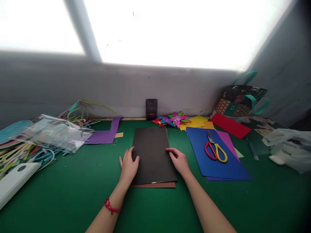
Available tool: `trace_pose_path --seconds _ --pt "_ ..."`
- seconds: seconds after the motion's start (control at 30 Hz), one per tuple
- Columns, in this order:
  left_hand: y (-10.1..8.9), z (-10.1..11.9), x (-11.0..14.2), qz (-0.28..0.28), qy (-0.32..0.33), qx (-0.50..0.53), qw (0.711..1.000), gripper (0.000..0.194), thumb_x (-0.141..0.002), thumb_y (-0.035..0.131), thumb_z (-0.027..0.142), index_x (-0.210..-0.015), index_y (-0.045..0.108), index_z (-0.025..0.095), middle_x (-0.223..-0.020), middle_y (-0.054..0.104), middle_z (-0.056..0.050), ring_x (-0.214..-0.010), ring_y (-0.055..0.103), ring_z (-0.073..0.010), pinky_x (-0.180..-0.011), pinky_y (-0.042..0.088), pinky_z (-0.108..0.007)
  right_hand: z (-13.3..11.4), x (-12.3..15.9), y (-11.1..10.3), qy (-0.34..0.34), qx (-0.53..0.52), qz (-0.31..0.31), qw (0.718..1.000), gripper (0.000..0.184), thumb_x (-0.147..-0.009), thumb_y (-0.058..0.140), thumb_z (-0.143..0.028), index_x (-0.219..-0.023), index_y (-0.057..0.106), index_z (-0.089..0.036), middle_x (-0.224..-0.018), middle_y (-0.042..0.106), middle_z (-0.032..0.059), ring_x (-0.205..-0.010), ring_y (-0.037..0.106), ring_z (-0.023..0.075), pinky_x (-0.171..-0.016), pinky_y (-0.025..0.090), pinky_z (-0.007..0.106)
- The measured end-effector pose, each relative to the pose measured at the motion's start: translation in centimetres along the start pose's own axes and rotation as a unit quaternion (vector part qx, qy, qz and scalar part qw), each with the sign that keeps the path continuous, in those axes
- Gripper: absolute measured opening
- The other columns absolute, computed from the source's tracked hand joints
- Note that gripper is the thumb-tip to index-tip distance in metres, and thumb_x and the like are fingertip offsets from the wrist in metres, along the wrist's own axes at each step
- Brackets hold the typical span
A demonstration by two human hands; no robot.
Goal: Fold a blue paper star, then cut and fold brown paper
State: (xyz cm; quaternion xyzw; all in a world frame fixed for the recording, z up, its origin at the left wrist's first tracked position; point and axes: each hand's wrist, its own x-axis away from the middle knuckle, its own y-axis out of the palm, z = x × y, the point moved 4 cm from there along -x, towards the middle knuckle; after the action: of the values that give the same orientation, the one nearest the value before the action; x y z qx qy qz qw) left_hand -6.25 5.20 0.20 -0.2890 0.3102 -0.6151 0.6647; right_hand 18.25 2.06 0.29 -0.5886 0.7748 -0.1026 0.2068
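A sheet of black paper [152, 155] lies in front of me with a brown sheet [157, 185] showing beneath its lower edge. At its left edge rests my left hand [129, 165], fingers apart, the thumb lying on the black surface. My right hand [178, 160] has its fingers curled together and pinches the right edge of the black paper. To the right, scissors [213, 150] with one red and one yellow handle lie on blue paper [201, 155].
Folded paper stars [173, 119] and yellow paper [196, 122] lie at the back, beside a dark upright device [151, 109]. Purple paper [102, 136], a clear plastic sleeve [63, 132] and a white power bank [18, 178] are left. Right are red paper [229, 125] and a patterned bag [233, 106].
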Motion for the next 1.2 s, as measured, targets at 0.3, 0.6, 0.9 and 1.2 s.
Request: trace_pose_path --seconds 0.3,0.6,0.9,1.2 --pt "0.4 0.9 0.9 -0.040 0.006 0.191 0.981 0.052 -0.077 0.046 0.021 -0.128 0.035 0.018 -0.128 0.046 -0.010 -0.119 0.040 -0.0230 -0.097 0.030 -0.039 0.8 0.8 -2.1 0.070 0.028 0.156 0.985 0.023 -0.074 0.039 -0.022 -0.084 0.060 -0.020 -0.103 0.062 0.0068 -0.086 0.058 0.0229 -0.073 0.045 0.036" --pt "1.1 2.4 2.5 -0.048 0.019 0.184 0.982 0.055 -0.076 0.049 0.023 -0.129 0.034 0.021 -0.136 0.035 -0.007 -0.123 0.033 -0.0247 -0.099 0.030 -0.039 2.2 -0.2 -2.9 0.083 -0.017 0.089 0.992 0.023 -0.066 0.051 -0.020 -0.085 0.063 -0.023 -0.096 0.065 0.0044 -0.095 0.057 0.0228 -0.082 0.044 0.037" --pt "1.1 1.1 1.6 -0.016 -0.025 0.326 0.945 0.047 -0.075 0.054 0.018 -0.120 0.043 0.021 -0.127 0.044 -0.009 -0.118 0.041 -0.0228 -0.091 0.041 -0.033 1.2 0.6 -3.1 0.024 -0.139 0.027 0.990 0.031 -0.075 0.054 -0.030 -0.105 0.055 -0.022 -0.118 0.056 0.0076 -0.110 0.050 0.0218 -0.089 0.043 0.038" --pt "1.1 0.0 0.6 -0.051 -0.091 0.355 0.929 0.033 -0.079 0.053 0.021 -0.111 0.050 0.013 -0.112 0.057 -0.013 -0.097 0.058 -0.0219 -0.078 0.050 -0.030 0.8 -0.8 -2.9 -0.001 -0.146 0.025 0.989 0.034 -0.070 0.060 -0.037 -0.099 0.059 -0.020 -0.113 0.058 0.0094 -0.103 0.054 0.0243 -0.088 0.043 0.042"
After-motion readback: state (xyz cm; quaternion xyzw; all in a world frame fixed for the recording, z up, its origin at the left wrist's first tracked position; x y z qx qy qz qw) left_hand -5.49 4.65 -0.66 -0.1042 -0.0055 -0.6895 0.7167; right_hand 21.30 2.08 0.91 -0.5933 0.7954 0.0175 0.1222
